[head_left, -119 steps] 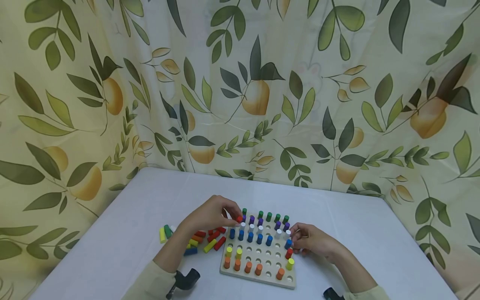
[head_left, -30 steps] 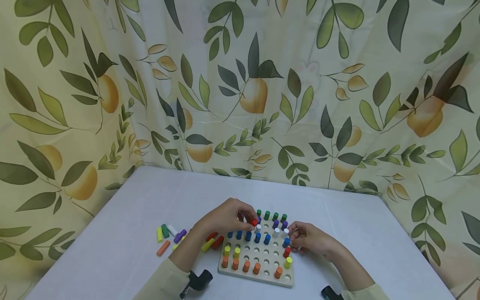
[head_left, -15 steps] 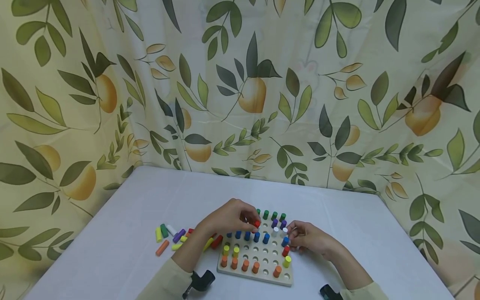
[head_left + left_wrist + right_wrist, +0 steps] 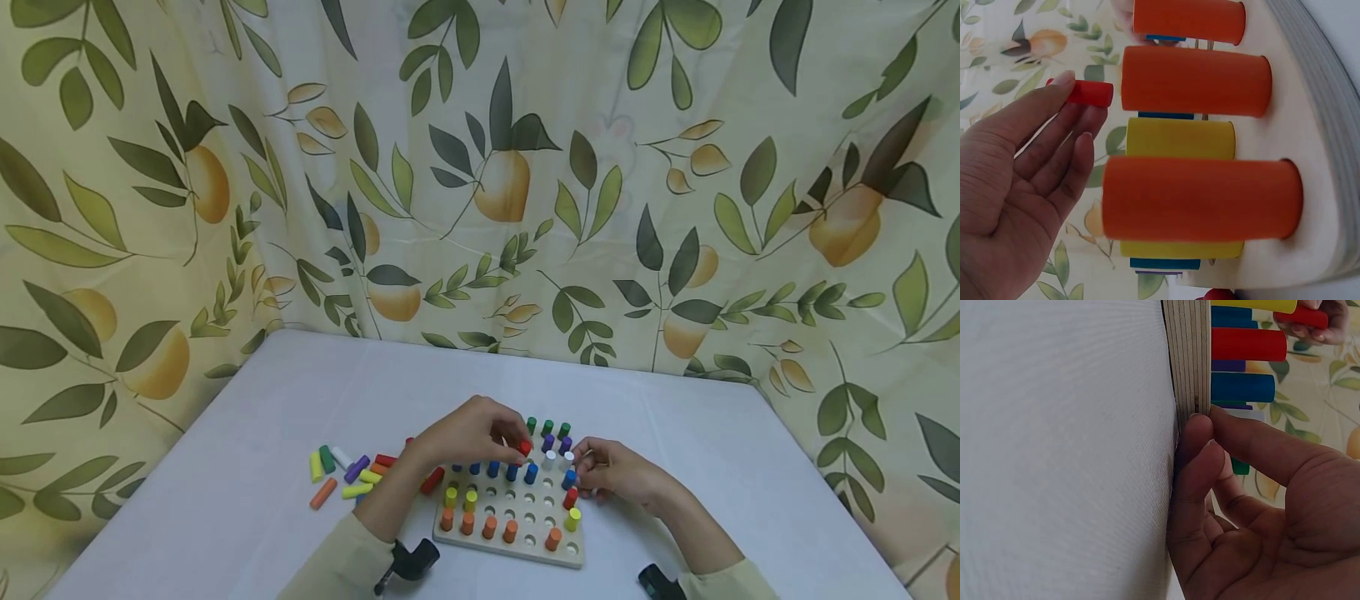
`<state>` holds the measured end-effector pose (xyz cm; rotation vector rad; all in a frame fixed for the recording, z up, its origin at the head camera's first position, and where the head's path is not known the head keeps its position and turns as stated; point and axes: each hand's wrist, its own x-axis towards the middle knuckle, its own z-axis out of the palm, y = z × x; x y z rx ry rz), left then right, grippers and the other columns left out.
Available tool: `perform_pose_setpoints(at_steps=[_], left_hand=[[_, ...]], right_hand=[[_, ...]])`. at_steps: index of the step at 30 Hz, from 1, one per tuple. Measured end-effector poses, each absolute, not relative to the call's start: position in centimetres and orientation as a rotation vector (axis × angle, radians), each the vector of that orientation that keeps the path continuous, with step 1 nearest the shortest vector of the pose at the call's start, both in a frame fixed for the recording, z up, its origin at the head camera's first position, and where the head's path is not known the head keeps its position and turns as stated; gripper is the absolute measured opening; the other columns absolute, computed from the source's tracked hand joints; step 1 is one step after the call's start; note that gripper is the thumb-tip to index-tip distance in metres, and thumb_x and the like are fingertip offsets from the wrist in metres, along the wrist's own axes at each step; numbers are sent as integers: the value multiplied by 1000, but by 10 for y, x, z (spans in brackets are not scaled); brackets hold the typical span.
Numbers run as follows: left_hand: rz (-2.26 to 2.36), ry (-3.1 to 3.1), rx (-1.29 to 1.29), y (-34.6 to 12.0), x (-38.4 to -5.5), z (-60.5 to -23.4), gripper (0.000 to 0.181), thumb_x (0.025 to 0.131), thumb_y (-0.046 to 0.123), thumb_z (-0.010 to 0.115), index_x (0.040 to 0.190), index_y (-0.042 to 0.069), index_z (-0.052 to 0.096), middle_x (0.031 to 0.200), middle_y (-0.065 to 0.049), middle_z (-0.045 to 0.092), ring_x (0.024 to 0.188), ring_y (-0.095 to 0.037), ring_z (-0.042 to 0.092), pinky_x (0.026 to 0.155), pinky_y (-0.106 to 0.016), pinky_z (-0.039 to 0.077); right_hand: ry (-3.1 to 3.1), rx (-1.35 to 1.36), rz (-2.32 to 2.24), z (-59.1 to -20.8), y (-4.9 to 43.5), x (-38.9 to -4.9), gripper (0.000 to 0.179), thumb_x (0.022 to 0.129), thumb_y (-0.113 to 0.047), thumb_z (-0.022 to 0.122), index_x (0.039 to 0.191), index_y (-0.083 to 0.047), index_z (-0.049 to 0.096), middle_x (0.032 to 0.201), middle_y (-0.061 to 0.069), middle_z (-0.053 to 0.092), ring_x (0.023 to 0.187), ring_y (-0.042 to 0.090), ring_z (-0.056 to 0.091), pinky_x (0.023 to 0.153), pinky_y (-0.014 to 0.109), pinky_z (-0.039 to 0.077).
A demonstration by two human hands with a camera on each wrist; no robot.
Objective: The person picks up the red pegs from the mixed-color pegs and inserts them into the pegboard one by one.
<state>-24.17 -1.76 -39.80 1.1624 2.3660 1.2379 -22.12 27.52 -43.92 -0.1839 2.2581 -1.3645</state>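
Observation:
My left hand (image 4: 474, 429) pinches a red peg (image 4: 525, 447) between thumb and fingertips, above the wooden pegboard (image 4: 517, 551). In the left wrist view the red peg (image 4: 1094, 94) lies sideways in the picture, clear of the large orange pegs (image 4: 1204, 199). My right hand (image 4: 622, 473) grips the board's right side. The right wrist view has its thumb on the top face and curled fingers against the layered edge (image 4: 1188, 356). Rows of orange, yellow, blue, white, purple and green pegs stand in the board; the left hand hides some back-left ones.
Left of the board lie several loose pegs, among them an orange peg (image 4: 323, 493), a purple peg (image 4: 357, 469) and a yellow peg (image 4: 316, 467). A white cloth (image 4: 247, 467) covers the table. Behind it hangs a leaf-patterned curtain (image 4: 480, 275). Each wrist carries a small black camera (image 4: 416, 560).
Over the last seconds my left hand has moved right across the board's back rows with the red peg. The right hand keeps its place on the board's edge. The view has shifted slightly.

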Motion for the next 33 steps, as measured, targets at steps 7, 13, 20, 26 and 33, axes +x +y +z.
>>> perform_pose_setpoints(at_steps=[7,13,20,26,33], left_hand=[[1228,2355,1191,-12,-241,-399,14,91,9,82,105,9,78,86,15,69,79,-2,65,76,-20,56],[1250,2321,1213,-6,-240,-401,13,90,9,82,103,9,78,85,15,69,78,-1,65,75,-20,55],[1243,2301,1207,-1,-239,-402,12,91,7,81,102,10,77,88,11,71,79,-1,65,77,-19,55],[1245,2284,1147,2,-235,-402,13,92,6,79,105,9,77,89,9,72,80,-3,65,75,-21,56],[1234,2289,1128,6,-233,-403,14,92,4,78,105,9,78,90,6,73,81,-4,65,74,-21,56]], right_hand=[[2256,-186,-1370,-439,276,-221,25,95,1,66,118,0,57,93,11,59,80,25,61,68,35,53],[2247,-188,-1376,-439,276,-221,24,95,1,66,118,-1,57,93,12,59,80,25,62,69,35,54],[2257,-204,-1373,-441,277,-221,22,96,0,67,116,-1,57,91,11,60,80,25,62,70,35,53],[2249,-204,-1381,-440,277,-221,22,96,-1,67,116,-1,57,91,11,60,80,25,62,69,35,53],[2260,-200,-1374,-442,277,-222,23,96,-1,68,116,-1,57,91,11,61,80,25,62,70,36,53]])
